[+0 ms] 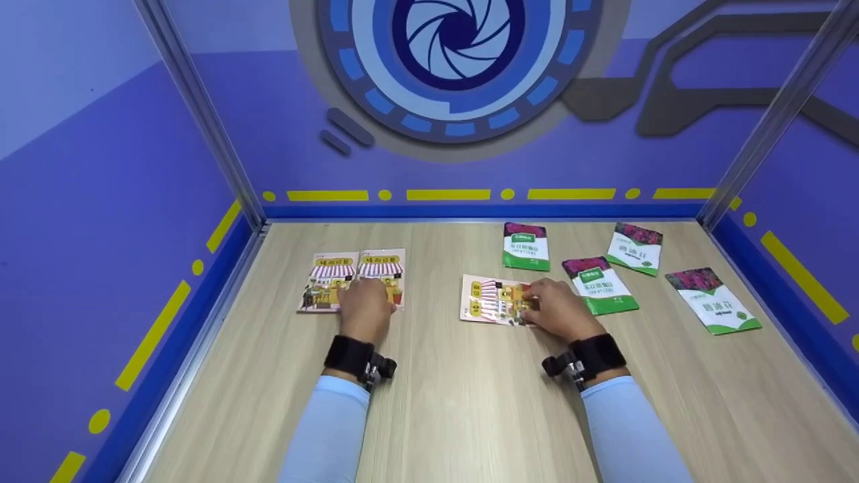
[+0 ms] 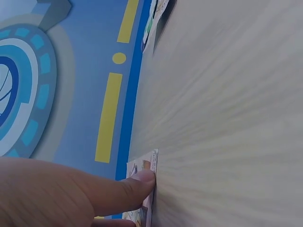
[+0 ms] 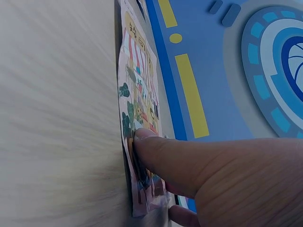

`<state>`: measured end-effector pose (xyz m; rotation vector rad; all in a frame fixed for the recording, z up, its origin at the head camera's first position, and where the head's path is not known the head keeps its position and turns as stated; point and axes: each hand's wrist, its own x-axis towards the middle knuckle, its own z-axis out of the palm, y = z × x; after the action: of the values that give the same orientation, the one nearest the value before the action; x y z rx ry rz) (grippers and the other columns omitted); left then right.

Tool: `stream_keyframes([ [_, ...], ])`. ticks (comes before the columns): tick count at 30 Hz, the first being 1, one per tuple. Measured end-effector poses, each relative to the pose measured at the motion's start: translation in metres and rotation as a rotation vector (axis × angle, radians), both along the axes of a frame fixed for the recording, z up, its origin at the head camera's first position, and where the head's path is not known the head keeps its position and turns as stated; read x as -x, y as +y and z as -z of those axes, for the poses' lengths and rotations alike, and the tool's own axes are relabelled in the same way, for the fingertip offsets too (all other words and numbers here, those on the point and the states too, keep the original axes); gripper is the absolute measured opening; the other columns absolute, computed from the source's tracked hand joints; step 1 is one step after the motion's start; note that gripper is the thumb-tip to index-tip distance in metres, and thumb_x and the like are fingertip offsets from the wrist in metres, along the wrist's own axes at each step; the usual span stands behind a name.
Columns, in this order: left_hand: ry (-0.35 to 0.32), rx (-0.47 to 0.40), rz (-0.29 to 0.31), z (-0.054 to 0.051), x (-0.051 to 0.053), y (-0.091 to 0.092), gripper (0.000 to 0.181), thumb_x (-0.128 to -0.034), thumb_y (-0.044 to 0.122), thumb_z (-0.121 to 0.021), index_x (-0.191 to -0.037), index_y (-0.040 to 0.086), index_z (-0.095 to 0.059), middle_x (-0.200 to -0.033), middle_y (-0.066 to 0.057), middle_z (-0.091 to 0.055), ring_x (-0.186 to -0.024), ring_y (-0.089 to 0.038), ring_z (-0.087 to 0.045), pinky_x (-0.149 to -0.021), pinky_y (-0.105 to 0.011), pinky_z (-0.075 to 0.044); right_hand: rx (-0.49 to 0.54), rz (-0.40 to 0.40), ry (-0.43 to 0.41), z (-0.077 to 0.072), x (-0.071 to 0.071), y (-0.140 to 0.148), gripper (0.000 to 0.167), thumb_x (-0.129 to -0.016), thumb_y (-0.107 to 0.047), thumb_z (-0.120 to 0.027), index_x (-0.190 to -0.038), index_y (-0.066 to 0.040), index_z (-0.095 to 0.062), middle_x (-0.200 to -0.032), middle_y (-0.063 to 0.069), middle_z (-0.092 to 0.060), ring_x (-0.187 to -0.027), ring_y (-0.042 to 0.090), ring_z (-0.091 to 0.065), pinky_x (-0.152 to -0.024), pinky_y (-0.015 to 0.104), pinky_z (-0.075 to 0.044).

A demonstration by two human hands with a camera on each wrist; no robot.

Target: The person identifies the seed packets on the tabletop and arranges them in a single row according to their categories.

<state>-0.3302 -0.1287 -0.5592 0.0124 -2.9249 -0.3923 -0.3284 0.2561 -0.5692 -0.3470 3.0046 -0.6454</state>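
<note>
Two pink packets with a striped-awning shop print lie side by side at the left in the head view; the left one [image 1: 325, 276] is untouched. My left hand [image 1: 366, 305] holds the lower part of the right one [image 1: 381, 260], thumb [image 2: 142, 182] on its edge in the left wrist view. A similar packet [image 1: 484, 300] lies sideways in the middle, and my right hand [image 1: 560, 308] grips its right end. In the right wrist view the thumb [image 3: 156, 146] lies on the printed face [image 3: 139, 80]. Some fingertips are hidden.
Several green-and-white packets with magenta flowers lie at the right: one at the back [image 1: 526, 247], one close beyond my right hand [image 1: 599, 286], one at the back right [image 1: 635, 248] and one farthest right [image 1: 713, 300]. Printed walls [image 1: 463, 168] enclose the wooden table [image 1: 443, 402].
</note>
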Motion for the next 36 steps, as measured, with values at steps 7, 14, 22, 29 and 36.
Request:
stream_keyframes([
  [7,-0.006,0.028,0.015,-0.0022,-0.0025,-0.0003,0.026,-0.0802,0.034,-0.089,-0.079,0.013,-0.074,-0.102,-0.016,-0.076,-0.1,-0.038,-0.068,-0.099,-0.064,-0.045,0.004,0.005,-0.002,0.0002,-0.0002,-0.0004,0.045,-0.09,-0.03,-0.084,-0.126,-0.007,-0.074,-0.138,0.015,-0.065,-0.128,0.04,-0.059,-0.11,0.059,-0.047],
  [14,-0.011,0.06,0.035,-0.0031,-0.0047,-0.0017,0.025,-0.0834,0.033,-0.087,-0.08,0.014,-0.071,-0.104,-0.015,-0.076,-0.104,-0.037,-0.067,-0.104,-0.067,-0.042,-0.002,0.011,0.001,-0.0002,-0.0002,-0.0005,0.044,-0.089,-0.031,-0.084,-0.125,-0.008,-0.075,-0.138,0.014,-0.065,-0.127,0.039,-0.059,-0.109,0.058,-0.047],
  [22,-0.053,0.04,0.048,-0.0046,-0.0045,0.0009,0.026,-0.083,0.032,-0.088,-0.076,0.015,-0.07,-0.106,-0.012,-0.078,-0.113,-0.039,-0.067,-0.114,-0.074,-0.033,-0.014,-0.003,0.015,0.0007,0.0008,-0.0002,0.045,-0.089,-0.032,-0.084,-0.126,-0.007,-0.075,-0.138,0.016,-0.066,-0.128,0.041,-0.06,-0.109,0.059,-0.048],
  [29,-0.034,0.043,0.051,-0.0043,-0.0047,-0.0003,0.026,-0.0811,0.032,-0.089,-0.076,0.015,-0.07,-0.1,-0.011,-0.077,-0.103,-0.035,-0.068,-0.103,-0.065,-0.042,-0.013,0.013,0.007,-0.0012,0.0001,-0.0013,0.045,-0.089,-0.032,-0.084,-0.127,-0.007,-0.075,-0.138,0.016,-0.065,-0.127,0.04,-0.06,-0.108,0.059,-0.048],
  [36,-0.014,0.054,0.042,-0.0079,-0.0073,0.0005,0.026,-0.0814,0.032,-0.089,-0.078,0.014,-0.071,-0.102,-0.013,-0.075,-0.101,-0.036,-0.067,-0.098,-0.062,-0.046,-0.019,0.015,0.013,-0.0014,-0.0006,-0.002,0.044,-0.09,-0.031,-0.084,-0.126,-0.007,-0.075,-0.138,0.016,-0.066,-0.127,0.04,-0.06,-0.108,0.059,-0.049],
])
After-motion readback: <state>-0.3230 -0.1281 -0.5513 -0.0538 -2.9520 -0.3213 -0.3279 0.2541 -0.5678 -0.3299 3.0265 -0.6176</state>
